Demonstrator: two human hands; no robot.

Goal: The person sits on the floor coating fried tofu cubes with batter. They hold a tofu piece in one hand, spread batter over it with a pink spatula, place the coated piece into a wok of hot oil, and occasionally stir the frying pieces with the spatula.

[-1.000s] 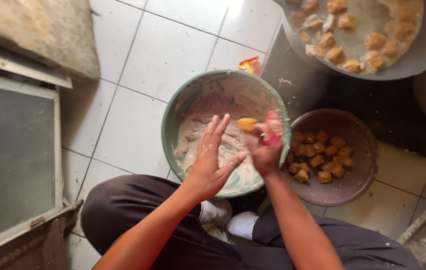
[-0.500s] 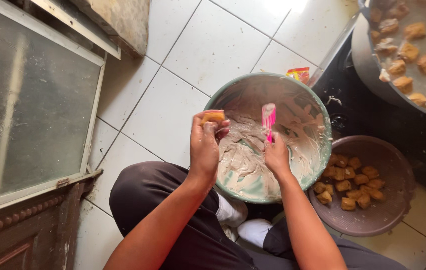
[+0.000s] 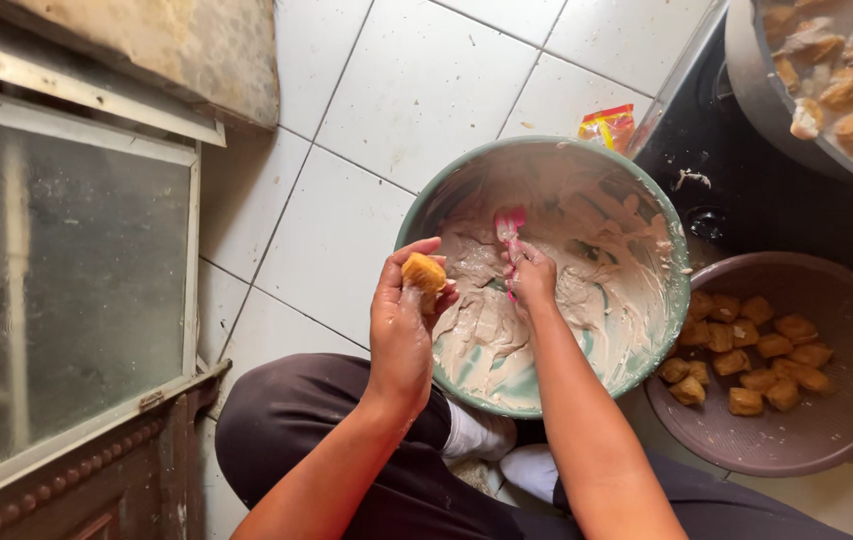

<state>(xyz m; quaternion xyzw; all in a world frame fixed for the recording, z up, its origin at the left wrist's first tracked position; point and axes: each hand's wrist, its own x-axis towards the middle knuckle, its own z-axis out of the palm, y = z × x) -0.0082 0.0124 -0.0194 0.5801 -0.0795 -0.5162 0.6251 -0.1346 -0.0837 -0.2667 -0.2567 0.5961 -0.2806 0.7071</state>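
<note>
At far left a glass pane (image 3: 57, 290) in a metal frame is cut off by the picture's edge, cloudy, with nothing clear behind it. Next comes the white tiled floor (image 3: 427, 80). The left hand (image 3: 402, 320) is clenched around a golden, rough-crusted fried cube (image 3: 424, 271), pinched between thumb and fingers just over the near rim of the green bowl (image 3: 667, 240). The bowl is round, plastic-looking, smeared inside with thick pale grey paste (image 3: 487, 330). The right hand (image 3: 532, 280) grips a pink spoon (image 3: 510, 228); its handle is hidden in the fist, and only the paste-coated head shows, resting in the paste. Behind the bowl lies a crumpled red and yellow wrapper (image 3: 607, 125), half hidden. At right a brown basin (image 3: 797, 450) holds more fried cubes (image 3: 747, 350). A grey pan (image 3: 757, 70) of pale pieces is cut off at top right.
</note>
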